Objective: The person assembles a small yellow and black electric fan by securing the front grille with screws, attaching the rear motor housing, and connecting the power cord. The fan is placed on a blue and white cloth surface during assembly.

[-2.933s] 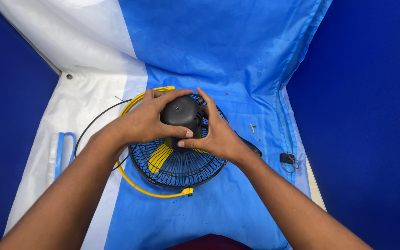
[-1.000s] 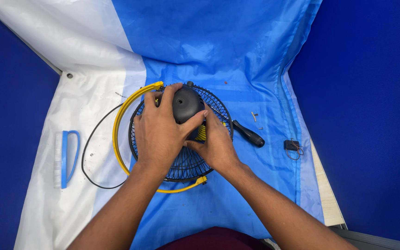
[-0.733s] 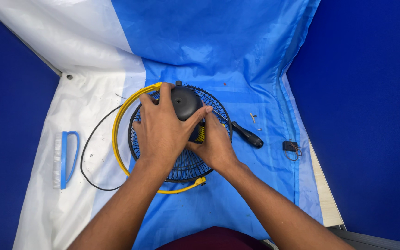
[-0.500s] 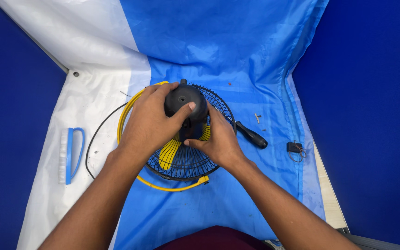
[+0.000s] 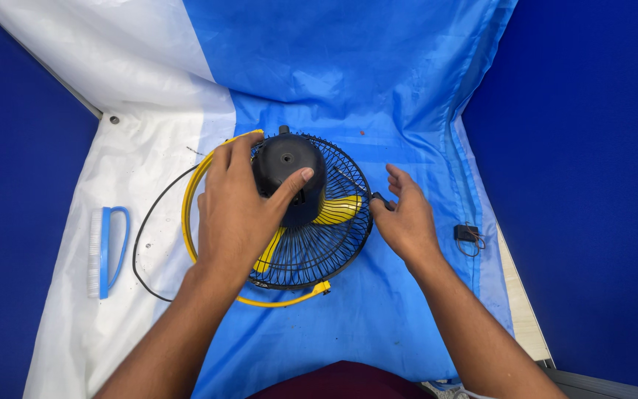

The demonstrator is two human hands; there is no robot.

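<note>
Head cam: my left hand (image 5: 241, 210) clamps the black motor housing (image 5: 288, 174) of the fan (image 5: 300, 222), mid-sheet on the blue tarp (image 5: 378, 96). My right hand (image 5: 406, 218) hangs loose, fingers spread, touching a dark tool handle (image 5: 379, 199). Best I pin the fan firmly and grip that handle squarely.

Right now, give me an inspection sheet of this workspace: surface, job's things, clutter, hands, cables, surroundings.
Surface: blue and white tarp, creased.
Job's things: small fan lying grille-down, black motor housing up, yellow blades, yellow stand ring.
Clutter: blue-handled brush at left; small black part at right.
Hands: left hand grips the housing; right hand open, over a black tool handle, mostly hidden.
Cables: black cord loops left of the fan.
Surroundings: dark blue walls.
</note>
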